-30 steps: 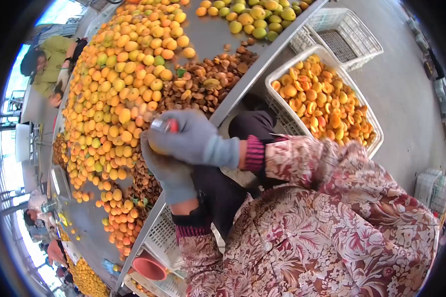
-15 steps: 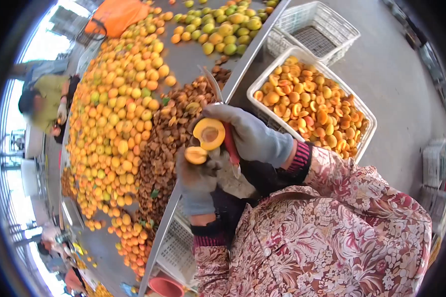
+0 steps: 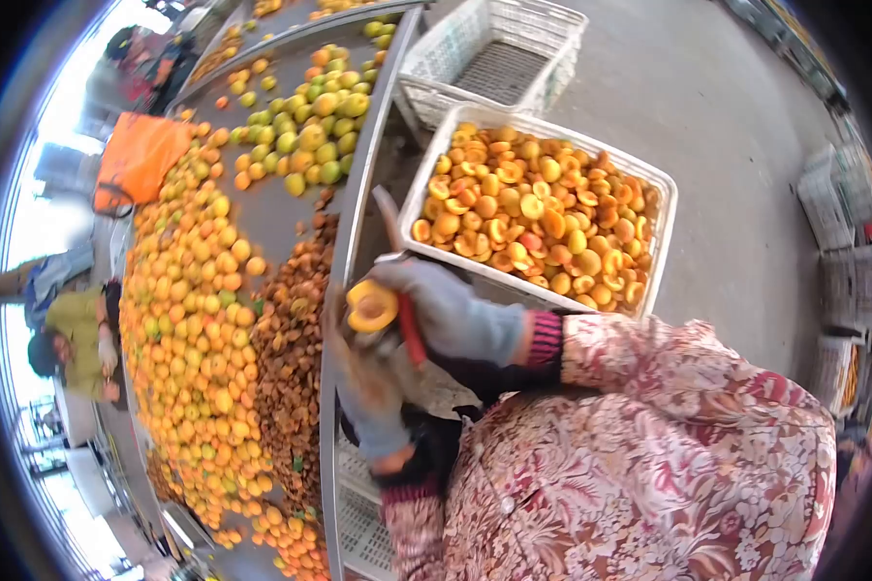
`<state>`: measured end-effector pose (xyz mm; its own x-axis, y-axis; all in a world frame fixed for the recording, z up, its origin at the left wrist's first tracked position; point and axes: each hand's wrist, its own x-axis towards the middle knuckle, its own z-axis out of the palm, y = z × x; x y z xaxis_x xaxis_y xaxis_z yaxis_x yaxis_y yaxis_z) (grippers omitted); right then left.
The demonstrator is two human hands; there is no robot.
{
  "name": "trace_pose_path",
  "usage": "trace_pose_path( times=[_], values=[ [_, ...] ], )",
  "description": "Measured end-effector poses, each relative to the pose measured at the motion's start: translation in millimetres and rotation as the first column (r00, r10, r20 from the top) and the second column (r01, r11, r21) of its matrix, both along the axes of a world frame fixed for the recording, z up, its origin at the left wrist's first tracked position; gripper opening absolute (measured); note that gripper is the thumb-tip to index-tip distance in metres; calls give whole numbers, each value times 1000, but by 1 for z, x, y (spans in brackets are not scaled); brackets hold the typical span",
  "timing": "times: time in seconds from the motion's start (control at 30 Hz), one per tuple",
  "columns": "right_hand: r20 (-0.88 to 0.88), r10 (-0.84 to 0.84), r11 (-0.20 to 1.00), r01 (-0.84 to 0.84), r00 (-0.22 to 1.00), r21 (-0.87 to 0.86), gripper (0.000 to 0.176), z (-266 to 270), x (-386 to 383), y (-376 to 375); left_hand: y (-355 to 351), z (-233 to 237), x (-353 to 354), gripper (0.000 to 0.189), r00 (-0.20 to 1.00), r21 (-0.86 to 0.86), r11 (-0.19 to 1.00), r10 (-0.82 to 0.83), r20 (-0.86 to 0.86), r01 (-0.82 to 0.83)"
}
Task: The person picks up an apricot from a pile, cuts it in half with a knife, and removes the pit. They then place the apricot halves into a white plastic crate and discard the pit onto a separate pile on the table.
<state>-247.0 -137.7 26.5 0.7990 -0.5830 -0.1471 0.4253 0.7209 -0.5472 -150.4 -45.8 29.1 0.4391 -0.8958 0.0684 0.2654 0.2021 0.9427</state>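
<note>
My right hand [image 3: 455, 310], in a grey glove, is closed around the red handle of a knife [image 3: 410, 331]; the blade points up and left. An apricot half [image 3: 371, 306] with a brown hollow faces up at the fingertips of this hand, beside the handle. Just below it is my left hand [image 3: 370, 392], also gloved in grey; its fingers are smeared by motion, and whether they grip anything is unclear. Both hands are close together over the metal table's edge [image 3: 331, 416]. Brown pits [image 3: 291, 358] lie in a heap left of them.
Whole orange apricots [image 3: 189, 339] cover much of the table, with greener ones [image 3: 310, 126] farther up. A white crate of apricot halves [image 3: 664, 242] stands right of the table, with another white crate [image 3: 562, 48] behind it. An orange bag [image 3: 140, 155] and a co-worker [image 3: 82, 339] are at the left.
The view has turned, showing the crate of halves farther left. The second, smaller apricot half by my left hand no longer shows. My left hand is more blurred, and the knife remains in my right hand.
</note>
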Motion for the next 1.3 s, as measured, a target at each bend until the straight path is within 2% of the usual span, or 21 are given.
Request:
trace_pose_path(
  times=[0.03, 0.07, 0.1, 0.17, 0.2, 0.27, 0.37, 0.47, 0.53, 0.57, 0.6, 0.63, 0.67, 0.7, 0.73, 0.8, 0.83, 0.9, 1.0, 1.27, 1.3],
  values=[
    [-46, 100, 993, -102, 994, -56, 29, -2, 3, -1, -3, 16, -7, 55, 997, 198, 978, 65, 40, -72],
    [-59, -59, 933, 34, 997, -359, 27, -26, 25, 6, 4, 19, -8, 55, 972, 198, 976, 41, 230, -87],
    [-99, 39, 962, -64, 994, -266, 24, -5, 16, 8, 11, 21, -6, 54, 911, 192, 975, 19, 413, -108],
    [28, 70, 974, -74, 997, 214, 22, -2, 41, 23, 16, 19, -1, 57, 910, 172, 967, 105, 401, -188],
    [29, 59, 974, -64, 998, 216, 22, -6, 47, 24, 16, 20, 0, 60, 900, 147, 949, 204, 384, -278],
    [-126, 101, 995, -100, 987, 19, 23, -15, 55, 26, 19, 26, -1, 54, 879, 163, 951, 167, 446, -263],
    [-285, 126, 990, -139, 950, -26, 26, 7, 39, 26, 24, 25, -2, 46, 836, 168, 950, 138, 531, -264],
    [-158, 99, 993, -88, 982, 75, 21, -14, 64, 40, 32, 18, 5, 47, 864, 129, 947, 204, 461, -293],
    [-215, 92, 996, -90, 972, 18, 21, 2, 51, 39, 40, 9, 19, 44, 808, -88, 950, 302, 507, -299],
    [-270, 85, 995, -98, 959, -36, 21, 8, 46, 36, 42, 9, 21, 44, 806, -94, 948, 309, 506, -304],
    [-304, -28, 992, -11, 952, -126, 19, 6, 48, 34, 45, 15, 21, 45, 956, -67, 981, 194, 221, -183],
    [-239, -153, 979, 114, 959, -170, 20, 11, 51, 28, 54, 22, 23, 47, 994, -82, 993, 73, -77, -79],
    [-267, -156, 981, 117, 951, -156, 16, 13, 53, 21, 54, 19, 25, 45, 989, -194, 977, 67, -128, -92],
    [-270, -215, 922, 103, 938, -373, 15, 12, 60, 9, 62, 7, 33, 49, 979, -168, 965, 190, -78, -201],
    [-218, -96, 987, 65, 971, -145, 15, 54, 49, 5, 67, -4, 38, 53, 952, -150, 941, 303, -30, -304],
    [0, -69, 944, 65, 998, -325, 21, 70, 58, -3, 63, 20, 30, 58, 952, -45, 957, 281, -118, -288],
    [127, -91, 917, 132, 988, -375, 26, 75, 63, -2, 62, 20, 32, 58, 943, -49, 947, 311, -116, -319],
    [209, -78, 887, 163, 975, -432, 27, 80, 77, 4, 64, 20, 34, 61, 958, -126, 962, 215, -192, -241],
    [187, -47, 938, 108, 981, -329, 25, 84, 100, 24, 76, 23, 43, 63, 953, -119, 955, 248, -176, -271],
    [28, -74, 930, 79, 997, -360, 22, 77, 113, 43, 84, 24, 49, 59, 928, -24, 940, 331, -170, -340],
    [-19, -104, 918, 89, 994, -387, 25, 76, 116, 47, 85, 18, 51, 58, 935, 13, 940, 342, -95, -342]
  ],
)
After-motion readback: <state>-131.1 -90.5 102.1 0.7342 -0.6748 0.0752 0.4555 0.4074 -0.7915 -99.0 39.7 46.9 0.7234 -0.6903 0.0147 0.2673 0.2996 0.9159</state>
